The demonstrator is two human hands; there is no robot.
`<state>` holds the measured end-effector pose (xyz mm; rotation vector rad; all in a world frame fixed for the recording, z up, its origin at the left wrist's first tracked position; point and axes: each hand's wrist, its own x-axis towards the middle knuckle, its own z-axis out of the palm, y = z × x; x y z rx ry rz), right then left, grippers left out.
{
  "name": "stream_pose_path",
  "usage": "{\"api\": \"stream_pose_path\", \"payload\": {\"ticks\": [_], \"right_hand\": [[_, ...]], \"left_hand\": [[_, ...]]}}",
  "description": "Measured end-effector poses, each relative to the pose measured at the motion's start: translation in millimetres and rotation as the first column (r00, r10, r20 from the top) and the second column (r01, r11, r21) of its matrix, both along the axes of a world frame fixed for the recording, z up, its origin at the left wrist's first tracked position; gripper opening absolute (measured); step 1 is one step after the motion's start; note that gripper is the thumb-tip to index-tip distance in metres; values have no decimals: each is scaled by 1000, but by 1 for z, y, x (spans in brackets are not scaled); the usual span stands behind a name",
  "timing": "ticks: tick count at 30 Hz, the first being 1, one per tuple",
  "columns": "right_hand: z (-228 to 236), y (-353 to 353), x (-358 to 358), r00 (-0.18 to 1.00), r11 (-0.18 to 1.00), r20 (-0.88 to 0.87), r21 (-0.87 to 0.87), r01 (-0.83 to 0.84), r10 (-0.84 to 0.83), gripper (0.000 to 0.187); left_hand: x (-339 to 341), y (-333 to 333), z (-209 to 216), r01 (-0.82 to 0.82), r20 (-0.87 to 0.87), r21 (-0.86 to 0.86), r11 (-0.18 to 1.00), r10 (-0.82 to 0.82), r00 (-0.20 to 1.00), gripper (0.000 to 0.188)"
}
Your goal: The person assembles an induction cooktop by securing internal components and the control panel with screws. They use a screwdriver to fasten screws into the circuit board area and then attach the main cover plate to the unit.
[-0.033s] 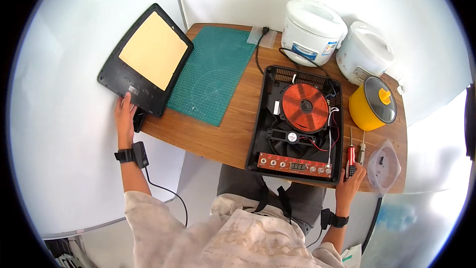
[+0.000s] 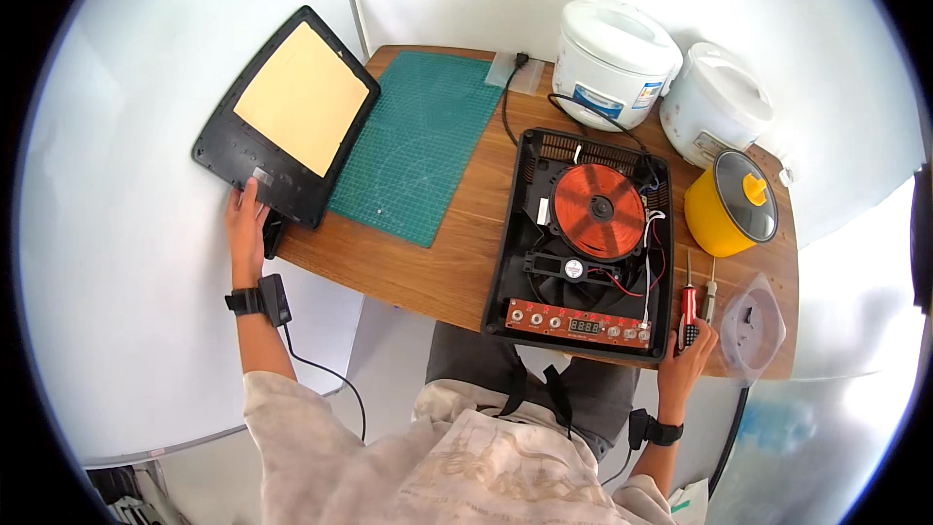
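Note:
My left hand [image 2: 247, 228] grips the lower edge of a black induction cooker top panel [image 2: 215, 148], thumb on top and fingers mostly hidden underneath. The panel is tilted at the table's left end, its pale yellow rectangle facing up. At the front right, my right hand [image 2: 688, 358] closes around the rear end of a red-and-black screwdriver [image 2: 688, 305]. Just left of it sits the opened cooker base [image 2: 499, 282], with a copper-red coil [image 2: 595, 209], a black fan [image 2: 564, 290] and a red control board [image 2: 559, 319].
A second screwdriver [image 2: 709, 301] and a clear plastic tray [image 2: 761, 335] with small dark pieces lie at the right. Behind stand a yellow pot [image 2: 714, 214] and two white rice cookers [image 2: 612, 58]. A green cutting mat [image 2: 418, 151] covers the table's left part; a black cord [image 2: 505, 107] lies beside it.

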<state>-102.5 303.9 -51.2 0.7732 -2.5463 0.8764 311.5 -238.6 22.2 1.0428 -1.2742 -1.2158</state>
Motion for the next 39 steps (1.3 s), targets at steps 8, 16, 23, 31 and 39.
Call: {"api": "stream_pose_path", "payload": {"ticks": [8,16,23,31,39], "right_hand": [[-4,2,-2,1000,1000,-30,-14,-9,8,45],[-10,5,-5,1000,1000,-24,-4,-2,2,45],[-8,5,-5,999,1000,-32,-10,-14,14,44],[-5,3,-2,1000,998,-11,-59,-14,13,45],[-2,5,-2,999,998,-16,-56,-33,32,47]], "left_hand": [[-23,-16,8,-11,-115,53,999,17,993,48],[-29,-37,-1,-199,-30,-75,977,197,980,39],[-50,-30,9,-202,-142,-132,970,183,973,33],[-62,8,33,-198,-134,-124,972,182,974,30],[-63,58,76,-224,-212,-202,954,181,960,30]]}}
